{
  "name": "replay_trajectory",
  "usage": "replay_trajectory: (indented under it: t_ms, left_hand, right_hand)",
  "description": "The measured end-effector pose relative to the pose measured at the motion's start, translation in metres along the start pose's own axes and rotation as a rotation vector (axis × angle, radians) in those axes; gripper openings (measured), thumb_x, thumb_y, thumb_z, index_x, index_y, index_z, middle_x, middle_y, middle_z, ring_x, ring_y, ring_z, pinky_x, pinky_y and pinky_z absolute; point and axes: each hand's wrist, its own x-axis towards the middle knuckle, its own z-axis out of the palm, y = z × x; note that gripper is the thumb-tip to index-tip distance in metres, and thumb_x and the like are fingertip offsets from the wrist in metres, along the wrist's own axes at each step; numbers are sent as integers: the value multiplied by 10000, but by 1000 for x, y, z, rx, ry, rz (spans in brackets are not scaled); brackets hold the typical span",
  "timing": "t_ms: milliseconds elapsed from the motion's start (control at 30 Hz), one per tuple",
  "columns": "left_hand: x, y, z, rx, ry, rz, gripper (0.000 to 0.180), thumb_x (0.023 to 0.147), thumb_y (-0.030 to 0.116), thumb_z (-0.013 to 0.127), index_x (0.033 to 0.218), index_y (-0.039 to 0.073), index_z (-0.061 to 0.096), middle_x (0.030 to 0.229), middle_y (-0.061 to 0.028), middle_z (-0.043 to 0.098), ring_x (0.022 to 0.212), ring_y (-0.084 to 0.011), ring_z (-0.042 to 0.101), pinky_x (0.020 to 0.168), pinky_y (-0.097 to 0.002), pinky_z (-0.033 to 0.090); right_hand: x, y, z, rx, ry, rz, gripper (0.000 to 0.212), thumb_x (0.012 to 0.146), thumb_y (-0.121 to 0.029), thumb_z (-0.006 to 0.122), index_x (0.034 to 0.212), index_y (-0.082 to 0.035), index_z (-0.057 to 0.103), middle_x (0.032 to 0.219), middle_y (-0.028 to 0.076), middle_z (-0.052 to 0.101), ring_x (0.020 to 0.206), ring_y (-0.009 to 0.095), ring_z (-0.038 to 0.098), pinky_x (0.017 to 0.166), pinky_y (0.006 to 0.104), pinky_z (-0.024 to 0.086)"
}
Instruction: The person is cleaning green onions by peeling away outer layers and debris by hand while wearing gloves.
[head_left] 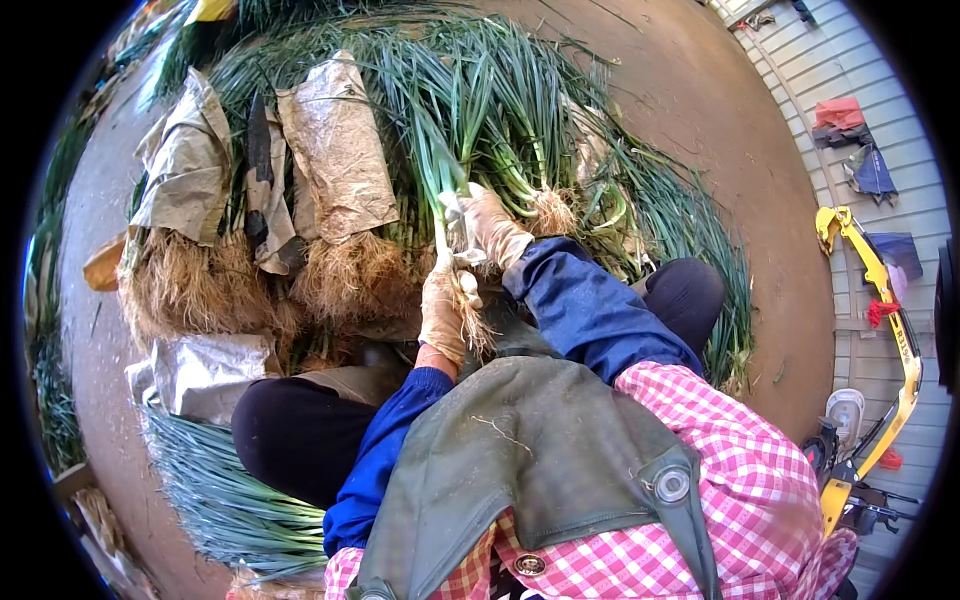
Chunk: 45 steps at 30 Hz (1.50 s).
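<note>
A green onion (441, 232) is held above the middle of the floor (770, 230), well in from the floor's right edge, where the ribbed wall (830, 70) stands. Its roots are pointed down toward the green apron (520, 440) and its leaves away, over the leafy heap (540, 100). The lower white shaft is wrapped by the gloved fingers of the left hand (441, 310), curled just above the roots. The upper shaft is met by the fingers of the right hand (490, 228), which are bent and pressed together; whether loose skin or the shaft itself is pinched cannot be told. A pale strip (470, 257) is seen hanging between the hands.

The shaft could be snapped or bruised if the two grips were pulled unevenly. Sound leaves might be torn off along with the strip if too thick a layer were caught. With gloves on, a slip seems possible. The paper-wrapped bundle (340, 150), toward the floor's left edge, could be knocked by a wide elbow, and leaves near the knees might be crushed.
</note>
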Motion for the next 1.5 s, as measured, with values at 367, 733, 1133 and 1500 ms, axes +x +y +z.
replay_trajectory:
  t_ms: [367, 733, 1133, 1500]
  left_hand:
    - [-10, 1, -7, -38, -2, 22, 467, 962, 432, 441, 958, 6, 633, 502, 24, 428, 382, -103, 370, 371, -253, 308]
    - [-16, 22, 3, -126, -137, 120, 337, 949, 312, 499, 967, 4, 634, 489, 34, 409, 360, -77, 349, 345, -229, 303]
    - [-2, -1, -6, 67, 154, 209, 251, 882, 197, 578, 1022, -4, 636, 679, -122, 634, 520, -189, 599, 473, -259, 482]
    - [-3, 22, -44, 73, 129, 471, 142, 822, 48, 566, 933, -16, 627, 723, -40, 597, 573, -148, 562, 500, -244, 462]
  right_hand:
    - [19, 5, -2, 305, -14, 312, 366, 859, -445, 621, 981, -101, 607, 703, 72, 623, 516, 230, 556, 471, 349, 453]
    - [7, -86, -11, -83, -247, 221, 186, 894, -218, 602, 969, -52, 569, 588, -106, 410, 475, 18, 354, 413, 164, 361]
    - [-319, -239, -375, -911, 397, 667, 347, 861, -316, 597, 1088, -54, 614, 919, 73, 657, 817, 172, 625, 730, 332, 508]
    - [-4, -117, -55, -1038, -311, -147, 159, 920, -174, 494, 944, -73, 614, 786, 27, 614, 647, 127, 564, 560, 295, 469]
